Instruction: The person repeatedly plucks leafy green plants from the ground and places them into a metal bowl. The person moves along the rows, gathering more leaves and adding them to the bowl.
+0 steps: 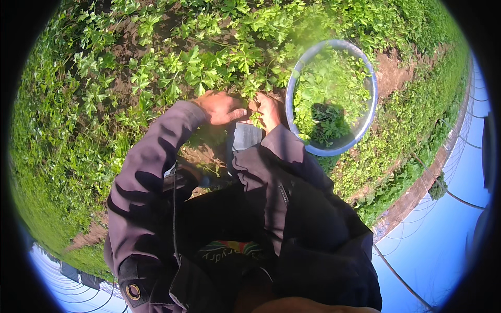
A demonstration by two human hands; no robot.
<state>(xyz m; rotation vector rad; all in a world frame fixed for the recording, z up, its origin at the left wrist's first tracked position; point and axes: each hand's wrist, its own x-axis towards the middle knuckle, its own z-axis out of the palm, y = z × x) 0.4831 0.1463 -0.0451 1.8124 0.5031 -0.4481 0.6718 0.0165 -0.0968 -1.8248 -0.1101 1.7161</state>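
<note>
Low among leafy green plants [199, 72], which look like parsley or celery, my two hands are close together. My left hand [222, 108] is bent beside the stems, its thumb pointing towards the other hand; its fingertips are hidden by leaves. My right hand [269, 111] is closed on a small leafy sprig [256, 117]. Just right of it is a round tub with a pale blue rim [290, 94], holding many cut green leaves [327, 84] with a dark shadow across them.
Dense rows of plants spread around, with bare brown soil [393, 74] between them at the right. My bent legs and dark jacket [305, 203] are below the hands. Thin curved hoops [450, 187] and a pale ground strip stand at the field's far edge.
</note>
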